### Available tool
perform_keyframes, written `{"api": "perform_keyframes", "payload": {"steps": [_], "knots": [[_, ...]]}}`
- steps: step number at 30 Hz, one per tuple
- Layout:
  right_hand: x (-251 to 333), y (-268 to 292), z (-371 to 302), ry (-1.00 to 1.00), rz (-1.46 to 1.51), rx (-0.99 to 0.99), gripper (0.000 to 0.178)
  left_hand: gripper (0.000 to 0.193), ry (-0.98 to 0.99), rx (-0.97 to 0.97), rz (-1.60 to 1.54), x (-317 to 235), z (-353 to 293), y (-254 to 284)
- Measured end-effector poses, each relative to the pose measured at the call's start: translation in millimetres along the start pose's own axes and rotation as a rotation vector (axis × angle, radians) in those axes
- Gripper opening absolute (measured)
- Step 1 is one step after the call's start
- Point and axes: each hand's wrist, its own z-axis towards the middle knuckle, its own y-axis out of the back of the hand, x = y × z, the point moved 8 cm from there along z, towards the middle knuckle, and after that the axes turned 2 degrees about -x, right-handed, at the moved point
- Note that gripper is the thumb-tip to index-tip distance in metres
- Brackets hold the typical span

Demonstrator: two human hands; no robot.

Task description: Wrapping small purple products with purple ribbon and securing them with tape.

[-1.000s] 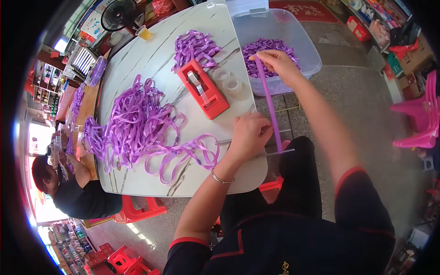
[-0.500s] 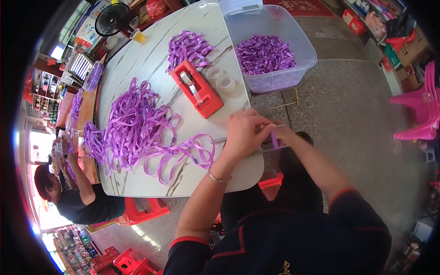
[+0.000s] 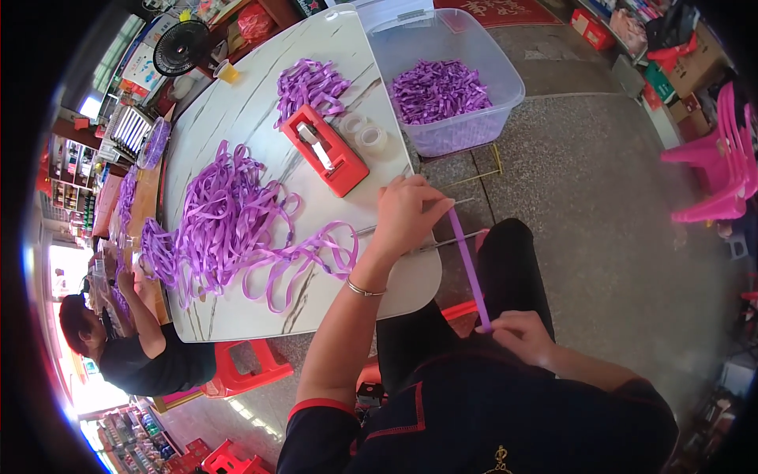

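Note:
A purple ribbon lanyard point(image 3: 469, 265) is stretched taut between my two hands, off the table's right edge. My left hand point(image 3: 409, 212) pinches its upper end beside a pair of thin metal rods point(image 3: 425, 248) that jut out past the edge. Down by my lap, my right hand point(image 3: 523, 335) grips the lower end between thumb and fingers. Left of my left hand, loose lanyards point(image 3: 304, 261) trail from a large tangled heap of purple lanyards point(image 3: 225, 209). Beyond that hand sits a red tape dispenser point(image 3: 325, 150).
Rolls of clear tape point(image 3: 371, 139) lie beside the dispenser, and a smaller lanyard pile point(image 3: 310, 87) is farther back. A clear plastic bin point(image 3: 505, 87) of folded purple lanyards stands past the table's right edge. Another person point(image 3: 130, 340) sits at the left. Pink chairs point(image 3: 714, 170) stand far right.
My right hand has drawn down and toward my lap, away from my left hand, pulling the lanyard out straight. My left hand has stayed near the rods. The view has shifted slightly.

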Motion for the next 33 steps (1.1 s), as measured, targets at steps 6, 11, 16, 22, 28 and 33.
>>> {"api": "perform_keyframes", "payload": {"steps": [6,11,16,22,28,33], "knots": [[82.6,32.0,61.3,0.426,-0.143,-0.022,0.012,0.013,0.016,0.004,0.042,0.8,-1.0,-0.4],[76.5,57.2,155.6,0.178,0.127,-0.125,0.018,0.012,0.065,-0.097,-0.048,11.0,0.3,2.0],[17.9,61.5,209.3,-0.055,0.274,-0.096,0.024,0.012,0.047,-0.137,-0.142,16.6,2.0,2.4],[-39.3,54.4,224.8,-0.192,0.345,-0.034,0.023,0.013,0.021,-0.145,-0.152,12.3,2.1,5.3],[-79.7,44.5,220.0,-0.311,0.391,-0.053,0.020,0.013,0.055,-0.131,-0.169,8.6,2.4,4.9],[-105.5,27.4,195.0,-0.425,0.448,-0.004,0.020,0.013,0.025,-0.080,-0.122,7.3,0.7,1.9]]}}
